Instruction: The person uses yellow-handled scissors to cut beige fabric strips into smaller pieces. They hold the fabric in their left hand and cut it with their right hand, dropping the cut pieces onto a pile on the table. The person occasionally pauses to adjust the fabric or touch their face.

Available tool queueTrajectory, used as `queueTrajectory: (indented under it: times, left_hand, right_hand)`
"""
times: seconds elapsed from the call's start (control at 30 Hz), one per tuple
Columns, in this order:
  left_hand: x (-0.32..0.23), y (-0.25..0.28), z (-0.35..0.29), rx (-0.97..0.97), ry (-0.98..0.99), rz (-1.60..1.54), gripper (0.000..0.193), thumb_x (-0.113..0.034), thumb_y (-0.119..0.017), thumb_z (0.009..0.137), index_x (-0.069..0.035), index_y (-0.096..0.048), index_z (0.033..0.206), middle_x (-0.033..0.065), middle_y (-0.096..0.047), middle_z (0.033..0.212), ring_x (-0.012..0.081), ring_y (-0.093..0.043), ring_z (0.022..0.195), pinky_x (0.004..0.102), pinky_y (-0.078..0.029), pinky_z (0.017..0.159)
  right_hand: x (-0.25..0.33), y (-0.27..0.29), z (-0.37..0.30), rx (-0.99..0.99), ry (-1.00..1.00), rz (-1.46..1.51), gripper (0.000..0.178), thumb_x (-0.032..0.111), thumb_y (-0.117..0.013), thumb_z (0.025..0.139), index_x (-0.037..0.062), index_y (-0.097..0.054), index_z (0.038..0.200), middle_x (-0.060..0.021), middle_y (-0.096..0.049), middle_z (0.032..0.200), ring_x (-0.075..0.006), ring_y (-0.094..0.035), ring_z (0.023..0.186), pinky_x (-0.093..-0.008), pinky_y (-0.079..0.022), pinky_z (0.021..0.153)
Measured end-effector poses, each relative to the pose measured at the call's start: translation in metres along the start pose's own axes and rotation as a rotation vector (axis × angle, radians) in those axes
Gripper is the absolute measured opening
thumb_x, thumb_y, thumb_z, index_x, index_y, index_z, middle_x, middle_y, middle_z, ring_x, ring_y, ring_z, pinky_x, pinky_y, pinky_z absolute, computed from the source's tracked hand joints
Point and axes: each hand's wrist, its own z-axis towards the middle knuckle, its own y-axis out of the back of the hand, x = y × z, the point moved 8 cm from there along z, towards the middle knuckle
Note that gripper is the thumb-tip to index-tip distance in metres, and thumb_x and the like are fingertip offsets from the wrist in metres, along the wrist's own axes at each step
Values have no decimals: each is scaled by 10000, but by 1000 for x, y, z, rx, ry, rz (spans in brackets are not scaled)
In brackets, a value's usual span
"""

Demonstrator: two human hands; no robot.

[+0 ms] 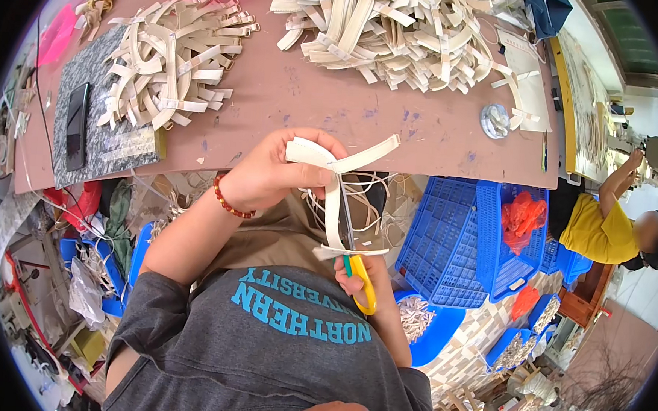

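Some flat, cream strapping curves from the left fingers

1. The curved cream cloth band being held looked matt, its fabric finely textured.
2. The scissors with yellow-and-green handles combined smooth plastic grips with grey metal blades.
3. The 2 stacks, a smaller left heap of cream strips and a larger right heap of cream strips, showed dull cloth.
4. The mauve-brown tabletop was smooth, scuffed and stained, with a faint sheen.
5. The black rectangular phone had a glossy face.
6. The blue latticed crate was hard plastic; the red crumpled bag was thin, shiny plastic film.
7. The dark grey T-shirt was soft, matt cloth.
8. The red beaded bracelet looked polished.
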Motion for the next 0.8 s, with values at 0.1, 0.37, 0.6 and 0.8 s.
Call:
queueTrajectory:
  times: [0.1,0.37,0.6,0.8]
  left_hand:
    - [-3,6,3,64,41,165,233,-26,-649,804,5,-594,1029,52,-630,876,100,-606,732,223,-504,661]
    - [-37,-6,3,207,-291,638,82,-2,-680,745,-65,-650,790,47,-609,920,143,-510,933,279,-418,812]
    - [-37,-6,0,306,-372,658,103,14,-686,715,-65,-640,668,61,-564,966,151,-489,996,263,-438,780]
    - [-35,-14,-2,358,-337,686,105,-11,-655,750,-80,-655,671,126,-554,938,122,-540,828,275,-406,779]
  right_hand:
    - [8,2,2,-22,167,-154,365,279,-762,745,11,-540,852,34,-531,699,-36,-504,603,-184,-408,581]
    - [14,2,-1,-27,108,-379,395,229,-780,715,13,-500,891,-14,-569,682,-65,-561,601,-222,-425,575]
    - [15,-2,2,3,150,-440,493,338,-787,682,14,-493,908,-62,-565,665,-159,-594,620,-277,-431,574]
    - [28,0,0,-63,101,-706,544,331,-810,627,24,-511,963,-144,-568,685,-330,-602,672,-353,-436,588]
